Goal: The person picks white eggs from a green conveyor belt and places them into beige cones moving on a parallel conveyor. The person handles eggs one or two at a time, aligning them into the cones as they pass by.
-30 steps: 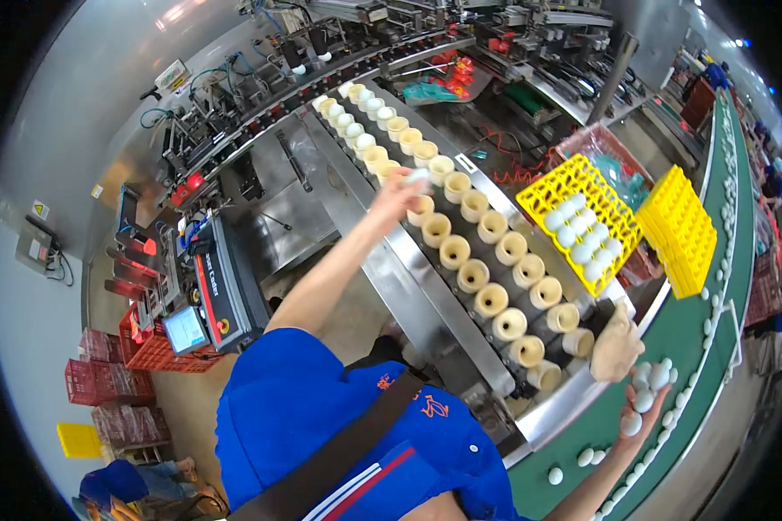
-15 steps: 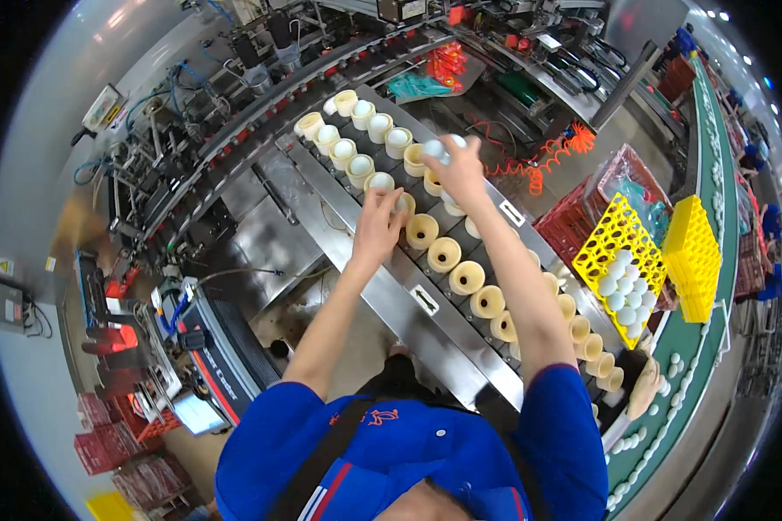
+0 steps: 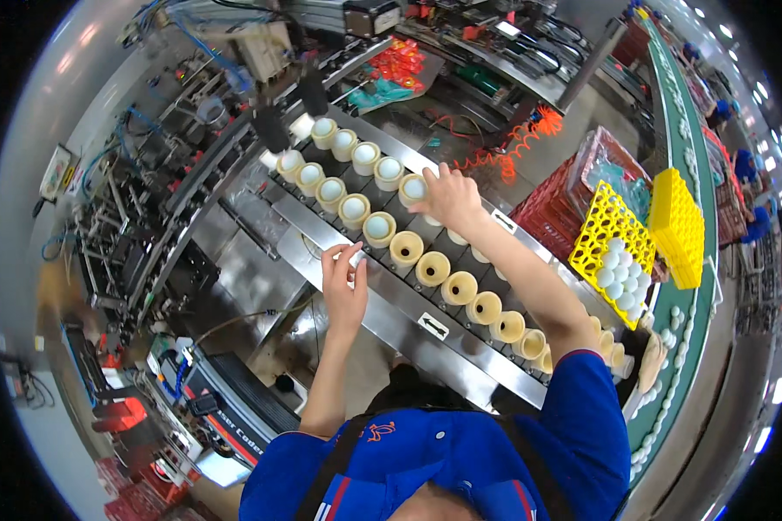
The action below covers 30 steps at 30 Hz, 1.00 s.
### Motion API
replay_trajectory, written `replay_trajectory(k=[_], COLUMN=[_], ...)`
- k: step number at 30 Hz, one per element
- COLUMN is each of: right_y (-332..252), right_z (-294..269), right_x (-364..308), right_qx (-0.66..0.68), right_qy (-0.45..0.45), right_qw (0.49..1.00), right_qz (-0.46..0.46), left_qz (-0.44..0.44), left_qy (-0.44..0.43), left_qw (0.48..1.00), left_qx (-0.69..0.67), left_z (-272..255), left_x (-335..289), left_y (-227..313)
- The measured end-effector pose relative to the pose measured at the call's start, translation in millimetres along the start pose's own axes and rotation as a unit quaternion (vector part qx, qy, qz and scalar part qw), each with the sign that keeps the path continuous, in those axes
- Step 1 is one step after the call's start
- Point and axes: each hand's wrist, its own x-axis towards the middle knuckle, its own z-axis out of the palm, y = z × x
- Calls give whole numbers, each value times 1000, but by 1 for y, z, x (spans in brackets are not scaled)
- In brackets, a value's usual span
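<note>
Two rows of cream cup-shaped holders (image 3: 432, 268) run diagonally along a conveyor. Pale eggs fill the holders at the far left, including a front-row egg (image 3: 377, 227); several nearer front-row holders are empty. My left hand (image 3: 343, 286) is over the near metal rail, fingers curled around a small white egg (image 3: 357, 258) that is mostly covered. My right hand (image 3: 450, 201) reaches over the back row, its fingers closed around the side of an egg (image 3: 414, 188) in a holder. My palm hides part of the row behind it.
At right, a yellow tray (image 3: 593, 233) holds several eggs beside stacked yellow trays (image 3: 676, 230) and a red crate (image 3: 547, 195). A green belt (image 3: 669, 382) carries more eggs. Machinery (image 3: 191, 174) stands left; a coiled orange hose (image 3: 530, 137) hangs behind the conveyor.
My left hand has drawn back from the front row to the near rail. My right hand has lowered from above the back row onto a holder. The view has shifted.
</note>
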Motion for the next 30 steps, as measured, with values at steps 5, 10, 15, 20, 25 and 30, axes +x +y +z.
replay_trajectory(k=[5, 10, 15, 20, 25, 30], right_y=[-3, -5, 42, 117, 176, 157], right_z=[30, 25, -38, -70, -31, 7], right_x=[-28, -55, -177, -433, -763, -1064], right_qx=[145, 257, 291, 201, 40, -1], right_qy=[24, 191, 320, 464, 314, -23], right_qw=[987, 944, 900, 840, 773, 592], right_qz=[64, 81, 45, 196, 550, 806], left_qz=[60, 260, 197, 282, 119, 80], left_qy=[-41, -49, -175, -358, -701, -857], left_qw=[997, 961, 955, 869, 654, 494], left_qx=[-3, 80, -138, -193, -258, -126], left_z=[22, 59, 117, 186, 291, 507], left_x=[-2, -7, -36, -108, -244, -401], left_y=[17, 55, 128, 265, 412, 463])
